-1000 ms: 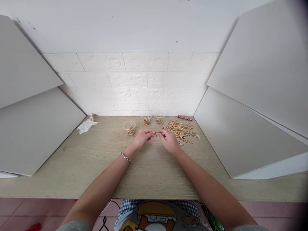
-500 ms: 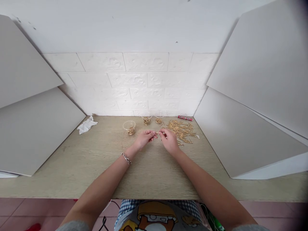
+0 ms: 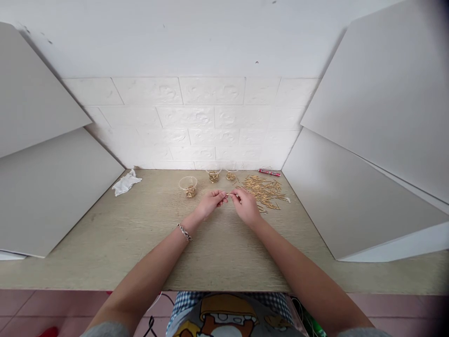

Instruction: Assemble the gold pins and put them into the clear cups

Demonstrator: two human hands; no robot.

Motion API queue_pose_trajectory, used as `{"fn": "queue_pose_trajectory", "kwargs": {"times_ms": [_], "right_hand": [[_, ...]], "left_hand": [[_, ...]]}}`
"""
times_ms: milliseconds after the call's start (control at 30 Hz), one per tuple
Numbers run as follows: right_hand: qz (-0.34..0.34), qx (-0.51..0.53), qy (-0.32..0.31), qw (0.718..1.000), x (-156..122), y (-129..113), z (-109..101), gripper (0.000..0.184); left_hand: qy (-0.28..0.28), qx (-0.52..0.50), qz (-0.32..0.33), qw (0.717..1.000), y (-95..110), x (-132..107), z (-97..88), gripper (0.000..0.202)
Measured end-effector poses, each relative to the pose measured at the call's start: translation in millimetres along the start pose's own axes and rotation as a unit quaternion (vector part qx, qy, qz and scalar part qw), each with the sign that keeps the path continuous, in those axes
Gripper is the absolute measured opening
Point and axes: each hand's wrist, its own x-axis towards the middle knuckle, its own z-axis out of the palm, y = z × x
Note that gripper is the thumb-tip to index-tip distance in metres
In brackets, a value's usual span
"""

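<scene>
Over the middle of the table, my left hand (image 3: 211, 202) and my right hand (image 3: 244, 204) face each other with fingertips nearly meeting. Between them runs a thin gold-coloured stick-like piece (image 3: 229, 194), pinched from both sides; its exact kind is too small to make out. Just right of my right hand spreads a pile of slim gold sticks (image 3: 263, 189). To the left of my left hand stands a clear round cup (image 3: 188, 184) with small gold parts (image 3: 191, 192) at its bottom. Two more clear cups with gold parts (image 3: 213, 176) stand behind, near the wall.
A crumpled white tissue (image 3: 126, 183) lies at the back left. Near the wall at the right is a red printed tube-like packet (image 3: 269, 172). Grey-white panels (image 3: 365, 196) flank both sides, and a white brick-patterned wall (image 3: 196, 117) closes the back.
Both hands stay almost in place, still joined at the gold piece. My right hand has shifted very slightly to the left; the cups and pile look unchanged.
</scene>
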Motion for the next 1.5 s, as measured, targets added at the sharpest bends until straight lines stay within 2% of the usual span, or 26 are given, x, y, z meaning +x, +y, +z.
{"fn": "queue_pose_trajectory", "kwargs": {"times_ms": [200, 267, 367, 467, 667, 767, 900, 1033, 1167, 1367, 1433, 1500], "right_hand": [[0.100, 0.076, 0.001, 0.992, 2.8, -2.4, 2.6, 0.014], [0.115, 0.094, 0.009, 0.989, 2.1, -2.7, 5.2, 0.014], [0.102, 0.080, 0.031, 0.991, 0.2, -2.6, 8.3, 0.015], [0.060, 0.028, 0.036, 0.997, -1.1, -2.5, 7.7, 0.016], [-0.010, -0.046, -0.019, 0.999, 0.4, -1.8, -0.4, 0.018], [0.018, -0.025, -0.018, 0.999, 2.1, -2.5, -1.0, 0.015], [0.071, 0.013, 0.003, 0.997, 1.9, -3.4, 3.5, 0.014], [0.040, -0.005, 0.020, 0.999, 0.5, -2.9, 6.8, 0.015], [0.029, -0.008, 0.001, 1.000, 2.8, -2.2, 3.0, 0.015], [0.142, 0.096, -0.060, 0.983, 6.9, -4.6, -2.1, 0.013], [0.162, 0.114, -0.043, 0.979, 6.4, -6.5, -0.7, 0.013], [0.149, 0.095, -0.009, 0.984, 5.4, -8.1, 1.2, 0.012]], "left_hand": [[-0.002, -0.030, -0.002, 1.000, -1.0, -0.9, 2.0, 0.043], [0.005, -0.042, -0.004, 0.999, -0.4, -2.6, 4.4, 0.041], [0.022, -0.046, -0.005, 0.999, 0.3, -4.6, 7.9, 0.041], [0.036, -0.032, 0.001, 0.999, -0.1, -4.2, 9.1, 0.041], [0.024, 0.051, 0.021, 0.998, -0.5, 0.6, 4.6, 0.040], [0.019, 0.059, 0.025, 0.998, -0.4, 0.7, 4.0, 0.040], [0.029, 0.017, 0.020, 0.999, -2.1, -1.9, 7.5, 0.039], [0.043, 0.000, 0.023, 0.999, -3.5, -2.6, 9.9, 0.038], [0.039, 0.039, 0.028, 0.998, -2.1, -0.4, 7.0, 0.040], [0.022, 0.099, 0.049, 0.994, -1.2, 1.3, 2.7, 0.040], [0.025, 0.085, 0.048, 0.995, -2.5, 2.2, 2.8, 0.040], [0.032, 0.068, 0.042, 0.996, -3.6, 3.0, 2.8, 0.040]]}}
